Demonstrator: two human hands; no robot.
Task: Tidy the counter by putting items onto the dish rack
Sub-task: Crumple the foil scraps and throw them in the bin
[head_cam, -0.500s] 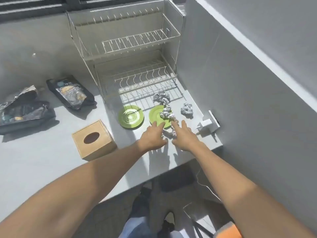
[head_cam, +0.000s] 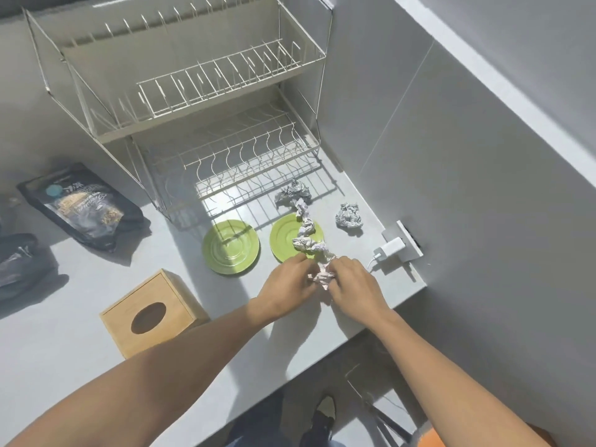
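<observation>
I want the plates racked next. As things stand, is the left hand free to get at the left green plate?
Probably not right away: the left hand is closed, with the right hand, on the crumpled paper strip. The left green plate itself lies bare and close beside that hand, so once the paper is released the way looks free.
</observation>
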